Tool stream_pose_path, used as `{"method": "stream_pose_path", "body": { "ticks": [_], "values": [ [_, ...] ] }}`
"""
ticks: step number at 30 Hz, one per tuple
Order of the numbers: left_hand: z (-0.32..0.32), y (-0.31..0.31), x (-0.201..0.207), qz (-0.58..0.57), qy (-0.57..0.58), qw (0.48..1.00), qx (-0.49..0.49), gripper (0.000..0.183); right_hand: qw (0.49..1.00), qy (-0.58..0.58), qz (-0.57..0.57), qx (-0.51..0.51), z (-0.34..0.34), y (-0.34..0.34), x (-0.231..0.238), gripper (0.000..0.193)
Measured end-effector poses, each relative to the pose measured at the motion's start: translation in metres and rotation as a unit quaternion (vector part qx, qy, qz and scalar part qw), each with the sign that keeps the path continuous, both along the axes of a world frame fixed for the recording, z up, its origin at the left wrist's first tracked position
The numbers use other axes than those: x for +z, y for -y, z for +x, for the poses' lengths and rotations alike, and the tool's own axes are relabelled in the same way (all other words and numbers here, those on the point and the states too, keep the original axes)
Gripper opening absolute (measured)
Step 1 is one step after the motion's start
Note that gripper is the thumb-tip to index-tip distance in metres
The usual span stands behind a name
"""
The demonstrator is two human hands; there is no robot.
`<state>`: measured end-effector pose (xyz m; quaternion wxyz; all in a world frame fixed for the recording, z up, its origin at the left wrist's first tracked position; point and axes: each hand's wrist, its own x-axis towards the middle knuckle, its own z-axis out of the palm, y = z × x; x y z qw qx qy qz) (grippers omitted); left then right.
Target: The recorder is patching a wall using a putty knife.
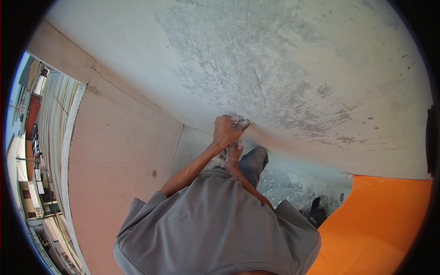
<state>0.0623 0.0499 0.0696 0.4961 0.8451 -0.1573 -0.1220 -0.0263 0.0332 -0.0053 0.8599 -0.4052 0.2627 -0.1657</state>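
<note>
— Fingers (225,129) of the left hand (226,133) are curled tight round the handle of a small metal scraping tool (241,122); its blade end pokes out to the right and lies against the grey wall (284,59), low down, near where the wall meets the floor.

— And the right hand (234,152)?

— Just beneath the left one, touching it; whether those fingers are closed on the handle too or only bracing, I cannot tell; the upper fist hides them.

— How would that tool handle, do you reckon?

— Light and stiff, I'd judge; thin steel, hard-edged, not fragile; probably dusty and a bit slick with plaster, so the handle is the place to hold it, well back from the blade, as the fist has it now.

— What's the wall like?

— Rough and patchy; a darker scraped area spreads across the pale skim above the tool, with flecks and scars toward the right; it looks hard and gritty.

— And round about?

— Grey speckled floor (293,183) below, littered with pale crumbs; the person's jeans-clad knee (254,162) is bent just under the hands; a pinkish wall (123,151) with a long crack stands to the left; an orange surface (380,220) fills the lower right; far left, an opening gives onto rooftops and a street well below.
</note>
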Motion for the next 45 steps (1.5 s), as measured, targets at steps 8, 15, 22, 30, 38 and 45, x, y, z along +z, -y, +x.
{"method": "stream_pose_path", "body": {
  "ticks": [8,15,22,30,38,45],
  "values": [
    [-0.002,0.004,-0.033,-0.092,-0.164,0.982,-0.032,0.023,0.947,-0.125,-0.292,-0.046,-0.016,0.033,-0.031,0.037],
    [-0.014,0.015,-0.068,-0.388,-0.401,0.826,-0.081,0.027,0.815,-0.133,-0.564,0.015,-0.042,0.076,0.007,0.029],
    [-0.021,0.027,-0.086,-0.461,-0.421,0.776,-0.085,0.03,0.786,-0.172,-0.594,0.013,-0.048,0.09,0.0,0.028],
    [-0.01,0.009,-0.04,-0.315,-0.327,0.891,-0.014,0.024,0.857,-0.139,-0.484,-0.108,-0.019,0.034,0.008,0.034],
    [-0.001,0.006,-0.024,-0.008,0.066,0.998,0.014,0.028,0.993,-0.031,-0.101,-0.052,-0.003,0.003,-0.046,0.029],
    [-0.003,0.002,-0.025,-0.064,-0.09,0.993,-0.033,0.025,0.998,-0.011,-0.062,-0.029,-0.012,0.012,-0.027,0.028]
  ]
}}
